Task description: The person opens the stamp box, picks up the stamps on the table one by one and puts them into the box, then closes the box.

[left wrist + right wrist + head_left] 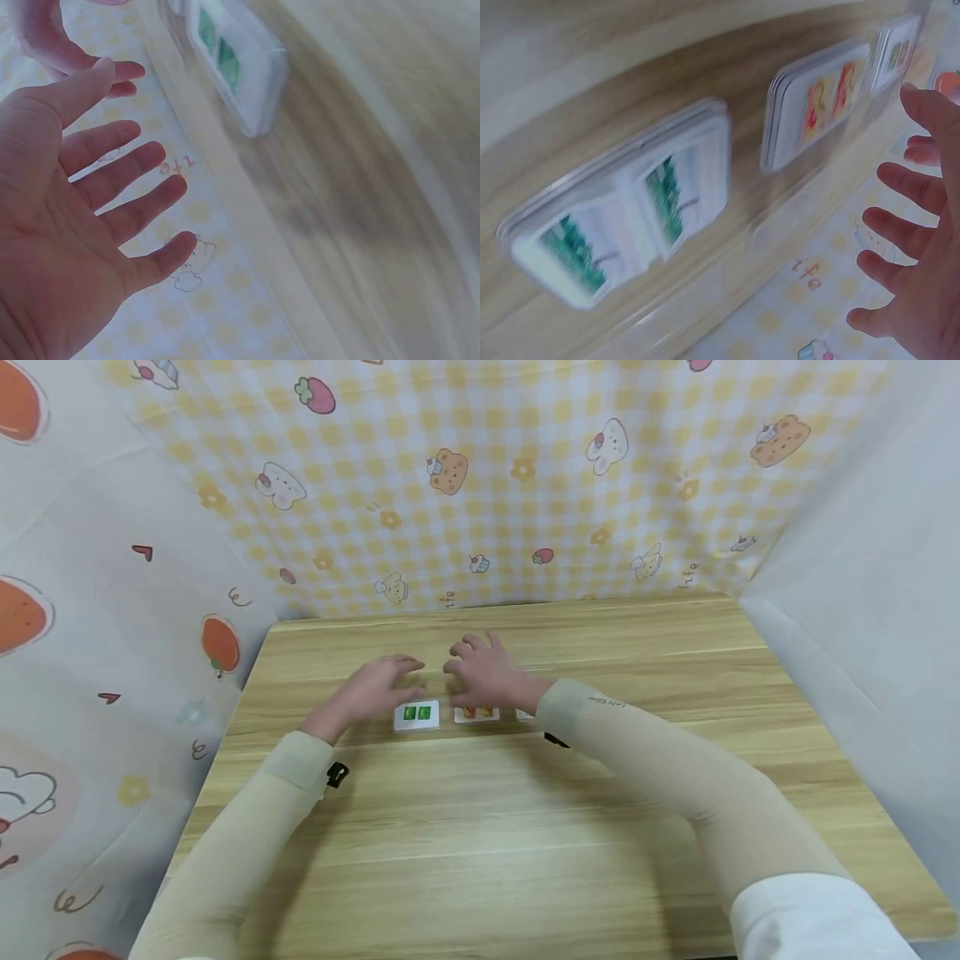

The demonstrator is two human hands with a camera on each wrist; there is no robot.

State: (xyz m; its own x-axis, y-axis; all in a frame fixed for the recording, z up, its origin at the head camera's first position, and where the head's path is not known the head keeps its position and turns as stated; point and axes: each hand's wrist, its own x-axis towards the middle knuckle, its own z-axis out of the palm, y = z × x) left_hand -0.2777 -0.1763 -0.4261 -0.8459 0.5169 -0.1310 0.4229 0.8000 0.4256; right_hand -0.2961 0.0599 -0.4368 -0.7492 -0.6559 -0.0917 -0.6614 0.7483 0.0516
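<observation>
Three small stacks of white picture cards lie in a row on the table. The left stack [417, 715] shows two green pictures, and my left hand [378, 687] hovers beside it with fingers spread and nothing in them. The middle stack [477, 714] shows two red and orange pictures; my right hand [489, 675] is over its far edge, fingers loosely spread and holding nothing. Under the right wrist the right stack [525, 715] is mostly hidden in the head view, while the right wrist view shows its two tree pictures [667, 195].
Clear flat pieces [787, 206] lie on the table behind the middle and right stacks. The wood-grain table [450, 843] meets a yellow checked cloth [495, 510] at its far edge, with white cloth [862, 527] on the right and printed cloth [135, 635] on the left.
</observation>
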